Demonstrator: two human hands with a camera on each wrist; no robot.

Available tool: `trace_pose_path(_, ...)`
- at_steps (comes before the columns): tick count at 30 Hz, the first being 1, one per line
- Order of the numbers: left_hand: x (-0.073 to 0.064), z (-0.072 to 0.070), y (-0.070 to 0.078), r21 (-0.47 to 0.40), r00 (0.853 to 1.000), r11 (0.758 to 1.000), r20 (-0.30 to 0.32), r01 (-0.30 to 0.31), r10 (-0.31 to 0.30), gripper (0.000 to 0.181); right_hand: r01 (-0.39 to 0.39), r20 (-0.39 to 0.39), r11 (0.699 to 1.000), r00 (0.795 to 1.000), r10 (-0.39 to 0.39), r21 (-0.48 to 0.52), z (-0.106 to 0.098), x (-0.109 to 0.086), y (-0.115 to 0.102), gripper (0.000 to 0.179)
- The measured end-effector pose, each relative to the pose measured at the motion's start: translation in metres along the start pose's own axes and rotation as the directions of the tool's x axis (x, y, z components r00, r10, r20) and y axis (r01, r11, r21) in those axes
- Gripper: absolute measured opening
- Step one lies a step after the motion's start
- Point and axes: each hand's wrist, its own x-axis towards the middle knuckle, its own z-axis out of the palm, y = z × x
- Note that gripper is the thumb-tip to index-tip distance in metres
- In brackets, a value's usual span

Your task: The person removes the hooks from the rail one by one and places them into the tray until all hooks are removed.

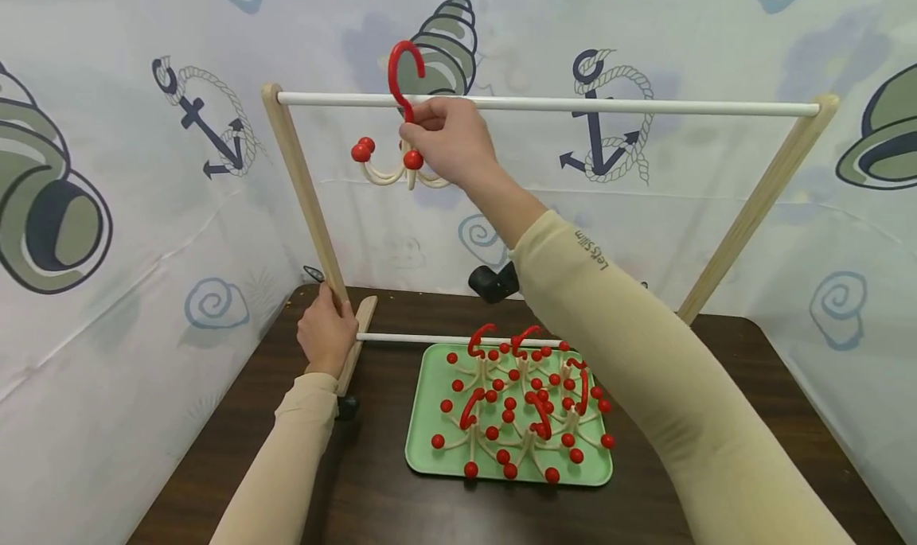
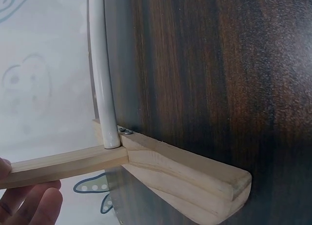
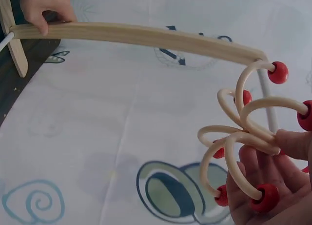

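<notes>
In the head view my right hand (image 1: 458, 139) pinches a hanger by its stem, just under the curved red hook (image 1: 392, 72). Several cream arms tipped with red balls curl out below. The hook rises above the white top rail (image 1: 609, 105) of a wooden rack and overlaps it in this view. Seen from the right wrist, the hanger's arms (image 3: 280, 102) spread beside my fingers, close to the rail. Low on the rack's left post (image 1: 304, 187), my left hand (image 1: 327, 330) grips the wood, thumb on one side and fingers on the other.
A green tray (image 1: 423, 434) on the dark wooden table (image 1: 372, 481) carries several similar hangers with red hooks. Behind the tray runs a white lower rail (image 1: 394, 338). The rack's right post (image 1: 759, 211) stands at the right, and a patterned cloth (image 1: 530, 36) hangs behind.
</notes>
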Motion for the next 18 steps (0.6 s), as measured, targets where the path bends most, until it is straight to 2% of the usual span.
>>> trace_pose_path(5,0.001,0.0,0.001,0.002,1.0,1.0,0.006,0.004,-0.004,0.026,0.011,0.049,1.0,0.999,-0.012,0.009,-0.025,-0.01,0.013,0.03)
trace_pose_path(12,0.001,0.0,0.0,0.002,1.0,1.0,0.01,0.006,-0.006,0.025,0.021,0.095,0.999,0.995,-0.023,0.027,-0.046,-0.018,0.043,0.03)
trace_pose_path(15,0.001,0.0,0.0,0.0,1.0,1.0,0.006,-0.001,0.001,0.024,0.04,0.073,0.998,0.996,-0.044,0.058,-0.054,-0.018,0.051,0.031)
trace_pose_path(18,0.001,-0.001,0.0,-0.001,1.0,1.0,0.002,-0.008,0.008,0.024,0.061,0.017,0.989,0.998,-0.064,0.134,-0.063,-0.017,0.055,0.031)
